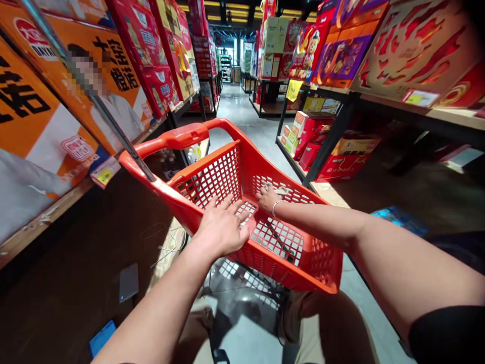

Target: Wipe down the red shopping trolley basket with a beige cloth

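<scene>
In front of me is a red plastic shopping cart (288,275) with a grid-holed basket. My left hand (223,225) reaches over its near rim, palm down, fingers spread, holding nothing; I cannot tell whether it touches the rim. Deep in the basket, my right hand (268,198) has its fingers bent on a pale cloth (281,191) against the far side wall. Much of the cloth is hidden by that hand. The cart's handle (178,136) points to the far left, with a metal pole (113,126) rising from its corner.
Orange cartons (34,101) line the left shelf, with red gift boxes (151,55) beyond. On the right stand purple-orange boxes (337,55) above a black-framed shelf (329,136). A tiled aisle (235,101) runs ahead. A blue item (102,337) lies low at left.
</scene>
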The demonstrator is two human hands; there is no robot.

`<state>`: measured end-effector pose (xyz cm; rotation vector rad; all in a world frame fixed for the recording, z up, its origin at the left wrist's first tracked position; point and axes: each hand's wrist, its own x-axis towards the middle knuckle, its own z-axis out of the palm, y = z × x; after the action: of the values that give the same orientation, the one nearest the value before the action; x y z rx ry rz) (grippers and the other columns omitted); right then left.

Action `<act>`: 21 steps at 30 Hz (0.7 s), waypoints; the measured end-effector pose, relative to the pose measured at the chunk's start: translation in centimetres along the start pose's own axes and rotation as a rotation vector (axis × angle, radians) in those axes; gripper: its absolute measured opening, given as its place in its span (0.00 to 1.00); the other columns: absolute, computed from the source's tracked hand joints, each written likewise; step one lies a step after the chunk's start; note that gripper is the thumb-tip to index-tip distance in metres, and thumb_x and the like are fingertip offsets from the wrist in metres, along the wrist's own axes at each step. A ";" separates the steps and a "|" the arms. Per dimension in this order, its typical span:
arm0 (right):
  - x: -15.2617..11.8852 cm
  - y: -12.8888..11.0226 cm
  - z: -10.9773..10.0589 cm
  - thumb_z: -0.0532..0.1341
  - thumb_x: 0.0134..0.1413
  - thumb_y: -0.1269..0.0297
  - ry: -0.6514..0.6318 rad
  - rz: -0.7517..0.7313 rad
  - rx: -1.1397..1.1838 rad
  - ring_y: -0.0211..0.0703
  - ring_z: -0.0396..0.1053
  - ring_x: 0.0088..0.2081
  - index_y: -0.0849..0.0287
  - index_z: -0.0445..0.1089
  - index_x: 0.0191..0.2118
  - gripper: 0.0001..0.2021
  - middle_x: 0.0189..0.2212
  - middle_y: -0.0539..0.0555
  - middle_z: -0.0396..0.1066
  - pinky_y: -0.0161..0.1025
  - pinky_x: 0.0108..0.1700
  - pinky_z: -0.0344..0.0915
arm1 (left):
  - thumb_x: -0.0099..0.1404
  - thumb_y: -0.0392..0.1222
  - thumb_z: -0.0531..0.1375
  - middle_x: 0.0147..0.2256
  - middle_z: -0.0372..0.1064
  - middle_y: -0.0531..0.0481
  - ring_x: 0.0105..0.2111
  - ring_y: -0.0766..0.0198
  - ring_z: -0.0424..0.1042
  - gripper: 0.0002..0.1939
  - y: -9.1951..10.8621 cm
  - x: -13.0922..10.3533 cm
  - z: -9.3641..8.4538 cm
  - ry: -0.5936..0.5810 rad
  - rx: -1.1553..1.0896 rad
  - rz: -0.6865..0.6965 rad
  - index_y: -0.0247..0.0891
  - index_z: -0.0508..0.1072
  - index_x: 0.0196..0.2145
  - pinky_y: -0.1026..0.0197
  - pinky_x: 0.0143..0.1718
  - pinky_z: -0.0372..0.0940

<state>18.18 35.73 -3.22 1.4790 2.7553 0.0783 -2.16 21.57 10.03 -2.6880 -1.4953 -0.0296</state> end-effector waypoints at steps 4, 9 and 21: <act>2.2 0.7 -2.7 0.56 0.58 0.76 0.135 -0.147 0.097 0.64 0.55 0.63 0.58 0.75 0.30 0.12 0.53 0.62 0.69 0.68 0.63 0.49 | 0.69 0.48 0.52 0.62 0.67 0.46 0.66 0.44 0.60 0.22 -0.5 -0.3 1.1 0.096 0.018 0.033 0.49 0.75 0.57 0.33 0.65 0.48; 3.1 0.3 -2.8 0.60 0.51 0.80 0.192 -0.057 0.259 0.60 0.49 0.68 0.57 0.74 0.30 0.10 0.52 0.59 0.70 0.63 0.71 0.36 | 0.69 0.45 0.51 0.59 0.71 0.50 0.63 0.48 0.63 0.21 -1.5 -1.4 1.9 0.239 0.010 0.050 0.49 0.77 0.54 0.38 0.65 0.49; -0.6 -1.0 -2.1 0.61 0.52 0.75 0.028 -0.085 0.151 0.59 0.63 0.57 0.56 0.69 0.26 0.08 0.37 0.60 0.74 0.67 0.66 0.51 | 0.64 0.41 0.55 0.51 0.76 0.49 0.49 0.52 0.71 0.19 -2.0 -3.3 3.0 0.415 -0.080 0.070 0.45 0.78 0.49 0.41 0.58 0.53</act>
<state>17.63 34.62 -1.13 1.3990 2.9006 -0.1132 -5.65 20.08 6.98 -2.5739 -1.2946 -0.6133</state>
